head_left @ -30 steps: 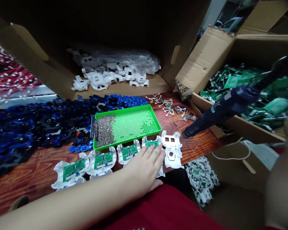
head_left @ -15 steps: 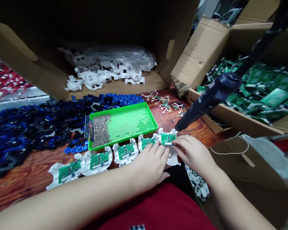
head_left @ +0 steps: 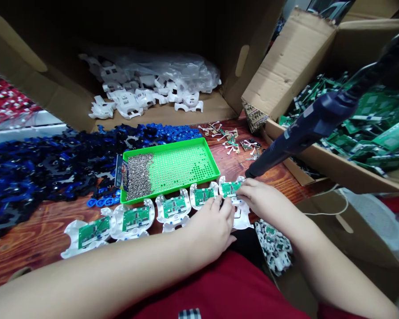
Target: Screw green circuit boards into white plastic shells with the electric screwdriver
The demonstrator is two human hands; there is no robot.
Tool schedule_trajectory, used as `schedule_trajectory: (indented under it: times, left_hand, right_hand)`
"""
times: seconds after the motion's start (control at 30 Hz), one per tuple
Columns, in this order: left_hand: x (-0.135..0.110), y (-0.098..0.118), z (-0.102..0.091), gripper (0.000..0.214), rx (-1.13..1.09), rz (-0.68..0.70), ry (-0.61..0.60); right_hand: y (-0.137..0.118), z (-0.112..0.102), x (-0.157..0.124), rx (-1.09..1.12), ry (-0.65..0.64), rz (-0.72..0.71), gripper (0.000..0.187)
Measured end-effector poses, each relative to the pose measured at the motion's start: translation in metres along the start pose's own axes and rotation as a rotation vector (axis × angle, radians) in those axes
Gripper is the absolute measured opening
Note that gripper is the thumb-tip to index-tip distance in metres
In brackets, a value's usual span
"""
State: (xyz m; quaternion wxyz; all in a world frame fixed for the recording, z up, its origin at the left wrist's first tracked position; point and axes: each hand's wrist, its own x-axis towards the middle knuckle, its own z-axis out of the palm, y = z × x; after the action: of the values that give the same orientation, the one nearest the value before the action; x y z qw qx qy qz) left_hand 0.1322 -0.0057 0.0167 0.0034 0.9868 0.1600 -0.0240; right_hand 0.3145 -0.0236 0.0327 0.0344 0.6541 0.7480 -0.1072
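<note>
Lightly, the fingers of the right hand [head_left: 256, 195] are bent over the right side of a green circuit board [head_left: 229, 189] and kept close together; whether its edge is actually pinched cannot be told, as the fingertips are partly hidden. The left hand [head_left: 208, 230] is laid low beside it, its fingers loosely parted and its thumb held away from them, the fingertips reaching toward the board's near left corner. The board is seated in the upper part of a white shell [head_left: 242, 218] at the right end of a row. By its look, it should be found thin, light and stiff, with small parts easily harmed by hard pressing, so it would best be held by its side edges; the shell, smooth and likely a little slippery, could be steadied by its outer rim. On the left, sideways room is limited by four more shells with boards [head_left: 173, 206], and beyond them by a green tray [head_left: 216, 168] of screws [head_left: 139, 177]. Near the top right corner, a dark power tool [head_left: 286, 144] is slanted down. More room is offered rightward on the table [head_left: 279, 179], up to a cardboard box [head_left: 346, 175]; the table's near edge is just below the shell.
</note>
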Motion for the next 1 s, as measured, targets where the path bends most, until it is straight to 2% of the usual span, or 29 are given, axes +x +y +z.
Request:
schedule_trajectory:
  times: [0.2,0.4,0.67,0.83,1.0]
  left_hand:
    - [0.005,0.003,-0.004,0.057,0.003,-0.034,0.006]
    - [0.017,0.010,-0.008,0.052,0.019,-0.058,0.004]
    - [0.025,0.014,-0.007,0.048,0.045,-0.080,-0.030]
    - [0.025,0.015,-0.007,0.046,0.044,-0.070,-0.079]
    - [0.024,0.017,-0.006,0.043,0.037,-0.082,-0.096]
  right_hand:
    - [-0.004,-0.006,0.001,-0.093,-0.022,0.037,0.023]
    - [-0.002,-0.006,0.002,-0.175,-0.109,0.027,0.020]
    - [-0.012,-0.022,0.014,-0.260,-0.223,-0.080,0.017]
    - [-0.011,-0.022,0.018,-0.252,-0.244,-0.138,0.019]
    - [-0.009,-0.021,0.021,-0.256,-0.258,-0.121,0.018]
